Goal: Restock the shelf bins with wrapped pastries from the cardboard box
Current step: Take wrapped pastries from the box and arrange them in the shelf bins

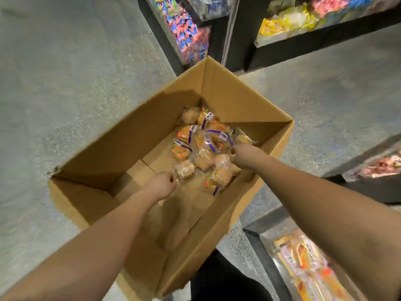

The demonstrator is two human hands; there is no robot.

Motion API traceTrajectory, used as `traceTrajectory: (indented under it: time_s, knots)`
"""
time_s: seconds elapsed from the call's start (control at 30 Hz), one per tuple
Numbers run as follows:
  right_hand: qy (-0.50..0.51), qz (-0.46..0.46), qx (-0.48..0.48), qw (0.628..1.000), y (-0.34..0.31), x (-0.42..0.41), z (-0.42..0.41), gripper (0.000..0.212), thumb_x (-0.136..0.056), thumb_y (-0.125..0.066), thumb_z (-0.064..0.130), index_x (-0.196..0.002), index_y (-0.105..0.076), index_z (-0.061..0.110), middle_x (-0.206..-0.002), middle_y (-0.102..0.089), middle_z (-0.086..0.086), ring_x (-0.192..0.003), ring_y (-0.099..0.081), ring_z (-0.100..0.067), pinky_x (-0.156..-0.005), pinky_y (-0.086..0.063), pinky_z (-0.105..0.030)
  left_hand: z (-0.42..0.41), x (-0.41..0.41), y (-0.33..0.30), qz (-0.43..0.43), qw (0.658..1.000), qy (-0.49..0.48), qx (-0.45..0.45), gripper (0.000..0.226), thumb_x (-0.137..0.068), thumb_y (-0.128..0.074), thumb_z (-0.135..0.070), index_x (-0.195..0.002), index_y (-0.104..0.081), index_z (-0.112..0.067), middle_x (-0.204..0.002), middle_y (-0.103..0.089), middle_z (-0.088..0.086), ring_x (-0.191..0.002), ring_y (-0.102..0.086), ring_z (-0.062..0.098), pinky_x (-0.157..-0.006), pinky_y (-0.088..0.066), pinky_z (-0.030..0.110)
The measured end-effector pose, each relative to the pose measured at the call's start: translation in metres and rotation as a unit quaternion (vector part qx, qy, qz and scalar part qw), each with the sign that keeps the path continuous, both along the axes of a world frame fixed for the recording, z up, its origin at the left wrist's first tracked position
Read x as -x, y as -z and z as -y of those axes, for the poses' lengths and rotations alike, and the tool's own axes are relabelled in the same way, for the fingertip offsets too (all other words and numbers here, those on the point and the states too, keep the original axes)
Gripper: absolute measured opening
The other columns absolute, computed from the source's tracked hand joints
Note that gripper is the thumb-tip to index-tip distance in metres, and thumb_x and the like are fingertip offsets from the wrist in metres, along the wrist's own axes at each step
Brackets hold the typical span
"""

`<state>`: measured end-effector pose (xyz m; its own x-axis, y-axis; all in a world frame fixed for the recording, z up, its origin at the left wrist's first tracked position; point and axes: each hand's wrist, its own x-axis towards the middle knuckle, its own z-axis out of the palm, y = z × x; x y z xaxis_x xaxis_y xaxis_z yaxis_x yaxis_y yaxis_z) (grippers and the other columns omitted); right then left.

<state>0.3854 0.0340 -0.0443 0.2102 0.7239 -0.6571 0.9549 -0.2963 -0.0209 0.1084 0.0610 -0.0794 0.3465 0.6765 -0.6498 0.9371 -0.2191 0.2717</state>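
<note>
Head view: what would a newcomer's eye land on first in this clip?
The open cardboard box on the grey floor fills the middle, with a heap of wrapped pastries bunched toward its far right corner. Both hands reach in: the left hand beside the heap, the right hand at its edge. Bins of colourful sweets line the top.

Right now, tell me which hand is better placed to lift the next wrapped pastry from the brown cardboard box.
Right. The right hand is already among the clear-wrapped pastries; the left hand is just short of the pile's near edge.

pastries (pixel 204 146) in box (pixel 121 135), bins (pixel 288 25) behind
</note>
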Motion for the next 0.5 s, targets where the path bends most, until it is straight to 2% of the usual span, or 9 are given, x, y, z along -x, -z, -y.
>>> traceTrajectory:
  time_s: [0.13,0.27,0.4,0.5]
  knots:
    - [-0.001,-0.002,0.035,0.999,0.045,-0.025,-0.057,0.031,-0.098,-0.045,0.023,-0.121,-0.061,0.011,-0.117,-0.064,-0.010,-0.102,-0.061,-0.028,-0.089,-0.053,-0.038,-0.015,-0.028,0.060,-0.004,0.999,0.006,0.038,0.028,-0.099,-0.045,-0.027,-0.119,-0.058,-0.013,-0.118,-0.057,0.009,-0.099,-0.053,0.022,-0.083,-0.047,0.033]
    - [0.039,0.002,0.032,0.999,0.084,-0.037,-0.107,0.035,-0.096,-0.051,0.018,-0.128,-0.058,0.006,-0.124,-0.060,-0.014,-0.109,-0.060,-0.030,-0.092,-0.053,-0.039,-0.016,-0.050,0.119,-0.017,0.998,0.050,0.035,0.047,-0.094,-0.053,-0.021,-0.139,-0.042,-0.013,-0.146,-0.037,0.011,-0.132,-0.038,0.028,-0.105,-0.042,0.040]
    - [0.105,-0.025,-0.023,0.994,0.122,-0.046,-0.143,0.049,-0.098,-0.053,0.025,-0.143,-0.041,0.009,-0.136,-0.049,-0.015,-0.114,-0.053,-0.032,-0.089,-0.049,-0.040,-0.011,-0.063,0.162,-0.036,0.995,0.085,0.025,0.073,-0.092,-0.050,-0.007,-0.155,-0.013,-0.016,-0.164,-0.001,0.009,-0.150,-0.002,0.034,-0.120,-0.019,0.047]
    - [0.115,-0.035,-0.029,0.992,0.144,-0.050,-0.156,0.063,-0.096,-0.058,0.036,-0.150,-0.034,0.013,-0.143,-0.047,-0.014,-0.124,-0.051,-0.034,-0.102,-0.048,-0.047,-0.008,-0.069,0.184,-0.048,0.995,0.077,-0.035,0.079,-0.094,-0.047,-0.006,-0.157,-0.001,-0.019,-0.164,0.007,0.008,-0.150,0.008,0.036,-0.121,-0.008,0.051]
